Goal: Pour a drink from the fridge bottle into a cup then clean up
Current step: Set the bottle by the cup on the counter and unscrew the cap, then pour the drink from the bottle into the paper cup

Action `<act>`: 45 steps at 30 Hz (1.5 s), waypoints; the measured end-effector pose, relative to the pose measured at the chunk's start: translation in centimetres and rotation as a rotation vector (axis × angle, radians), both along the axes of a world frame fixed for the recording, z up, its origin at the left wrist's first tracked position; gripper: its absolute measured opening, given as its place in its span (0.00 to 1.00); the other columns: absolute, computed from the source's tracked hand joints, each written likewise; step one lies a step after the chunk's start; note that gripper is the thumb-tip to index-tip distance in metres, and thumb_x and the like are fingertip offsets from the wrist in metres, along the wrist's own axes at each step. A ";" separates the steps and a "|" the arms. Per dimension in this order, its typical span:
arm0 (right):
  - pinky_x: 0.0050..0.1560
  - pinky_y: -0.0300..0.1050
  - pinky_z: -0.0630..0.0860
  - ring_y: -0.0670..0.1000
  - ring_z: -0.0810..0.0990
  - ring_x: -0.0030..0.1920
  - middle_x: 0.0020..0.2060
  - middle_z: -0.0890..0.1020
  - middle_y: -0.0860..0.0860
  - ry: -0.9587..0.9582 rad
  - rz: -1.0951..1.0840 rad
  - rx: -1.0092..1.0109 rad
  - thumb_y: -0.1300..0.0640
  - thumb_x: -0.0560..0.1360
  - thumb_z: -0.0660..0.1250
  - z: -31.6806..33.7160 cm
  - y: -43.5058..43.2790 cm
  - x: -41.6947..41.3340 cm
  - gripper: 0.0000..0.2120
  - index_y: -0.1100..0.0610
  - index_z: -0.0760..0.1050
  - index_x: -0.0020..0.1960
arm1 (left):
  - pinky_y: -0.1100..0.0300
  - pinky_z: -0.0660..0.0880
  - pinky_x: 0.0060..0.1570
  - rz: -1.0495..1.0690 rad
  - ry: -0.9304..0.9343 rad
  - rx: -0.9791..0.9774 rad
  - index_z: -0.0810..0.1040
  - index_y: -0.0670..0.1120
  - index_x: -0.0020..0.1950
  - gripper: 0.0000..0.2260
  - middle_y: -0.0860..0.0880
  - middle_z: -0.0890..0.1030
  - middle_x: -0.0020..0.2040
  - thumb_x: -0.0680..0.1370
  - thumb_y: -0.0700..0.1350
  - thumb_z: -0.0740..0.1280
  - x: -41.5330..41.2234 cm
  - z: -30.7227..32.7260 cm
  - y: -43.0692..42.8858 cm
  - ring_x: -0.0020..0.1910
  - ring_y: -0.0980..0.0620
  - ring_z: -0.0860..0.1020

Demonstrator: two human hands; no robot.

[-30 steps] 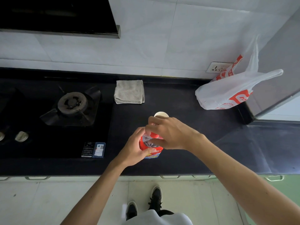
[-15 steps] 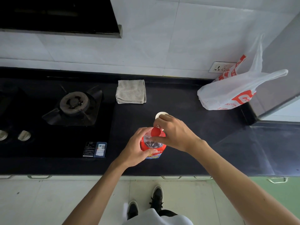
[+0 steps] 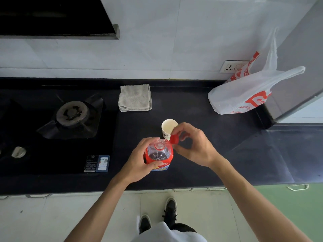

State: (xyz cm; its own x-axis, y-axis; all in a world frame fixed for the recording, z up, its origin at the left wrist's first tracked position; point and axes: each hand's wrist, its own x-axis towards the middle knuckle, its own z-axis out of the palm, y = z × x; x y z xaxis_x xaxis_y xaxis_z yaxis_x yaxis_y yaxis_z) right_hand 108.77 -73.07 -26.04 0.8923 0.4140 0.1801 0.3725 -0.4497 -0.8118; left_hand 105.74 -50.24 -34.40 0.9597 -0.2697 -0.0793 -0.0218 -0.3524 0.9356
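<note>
A clear bottle (image 3: 159,152) with a red label stands upright on the black counter (image 3: 201,109), its mouth uncovered. My left hand (image 3: 139,163) grips its body from the left. My right hand (image 3: 194,145) pinches the red cap (image 3: 174,139) just right of the bottle's neck, off the mouth. A white paper cup (image 3: 168,127) stands upright directly behind the bottle, its right rim partly hidden by my right fingers.
A folded grey cloth (image 3: 135,98) lies near the wall behind the cup. A gas hob (image 3: 70,116) fills the counter's left side. A white plastic bag (image 3: 244,95) with red print sits at the back right, below a wall socket (image 3: 230,66).
My right hand, which covered the bottle top while twisting, has lifted the red cap off and moved it to the right. The bottle's mouth is now uncovered.
</note>
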 end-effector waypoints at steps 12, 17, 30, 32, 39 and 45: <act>0.47 0.46 0.80 0.41 0.78 0.46 0.45 0.82 0.38 0.073 -0.220 -0.287 0.59 0.70 0.77 -12.5 -7.7 -2.8 0.06 0.55 0.81 0.44 | 0.56 0.81 0.55 -0.041 0.036 0.025 0.70 0.56 0.71 0.32 0.59 0.71 0.67 0.70 0.44 0.79 0.7 0.8 0.7 0.69 0.56 0.71; 0.50 0.44 0.80 0.50 0.80 0.51 0.51 0.82 0.48 0.085 -0.295 -0.352 0.58 0.72 0.76 -15.6 -8.6 -3.8 0.14 0.54 0.81 0.57 | 0.56 0.81 0.56 -0.047 0.069 0.047 0.70 0.55 0.71 0.33 0.62 0.71 0.67 0.70 0.43 0.79 1.1 1.0 0.7 0.69 0.58 0.71; 0.57 0.48 0.79 0.54 0.78 0.59 0.57 0.81 0.51 0.065 -0.189 -0.385 0.57 0.71 0.76 -17.3 -10.3 -4.2 0.25 0.54 0.74 0.66 | 0.56 0.81 0.54 0.043 0.085 0.040 0.70 0.64 0.69 0.34 0.59 0.71 0.68 0.69 0.42 0.79 0.9 0.6 -0.4 0.69 0.54 0.72; 0.60 0.49 0.77 0.53 0.77 0.61 0.59 0.80 0.50 0.069 -0.184 -0.364 0.55 0.71 0.76 -17.0 -10.4 -4.0 0.26 0.55 0.73 0.66 | 0.57 0.81 0.54 0.048 0.086 0.047 0.69 0.65 0.68 0.34 0.60 0.71 0.68 0.69 0.43 0.79 0.8 0.7 -0.6 0.69 0.54 0.72; 0.68 0.47 0.71 0.49 0.71 0.67 0.68 0.73 0.49 0.205 -0.245 -0.276 0.53 0.73 0.74 -14.8 -7.9 1.0 0.33 0.52 0.64 0.74 | 0.60 0.80 0.56 0.044 0.093 0.075 0.68 0.66 0.68 0.34 0.63 0.71 0.67 0.68 0.47 0.79 0.9 1.3 -0.8 0.69 0.58 0.71; 0.69 0.54 0.71 0.51 0.71 0.69 0.73 0.67 0.49 0.230 -0.218 -0.138 0.56 0.69 0.78 -13.9 -3.1 6.0 0.46 0.51 0.55 0.78 | 0.56 0.81 0.57 0.038 0.098 0.089 0.68 0.61 0.70 0.34 0.61 0.71 0.67 0.68 0.52 0.78 0.8 1.3 -0.7 0.69 0.55 0.72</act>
State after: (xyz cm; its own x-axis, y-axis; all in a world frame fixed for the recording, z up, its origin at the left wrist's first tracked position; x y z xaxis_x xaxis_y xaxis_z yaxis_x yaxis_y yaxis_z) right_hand 114.74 -76.22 -39.98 0.9731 0.2158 -0.0806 0.0699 -0.6099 -0.7894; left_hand 106.56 -50.96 -33.06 0.9556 -0.2213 -0.1946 0.0826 -0.4327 0.8978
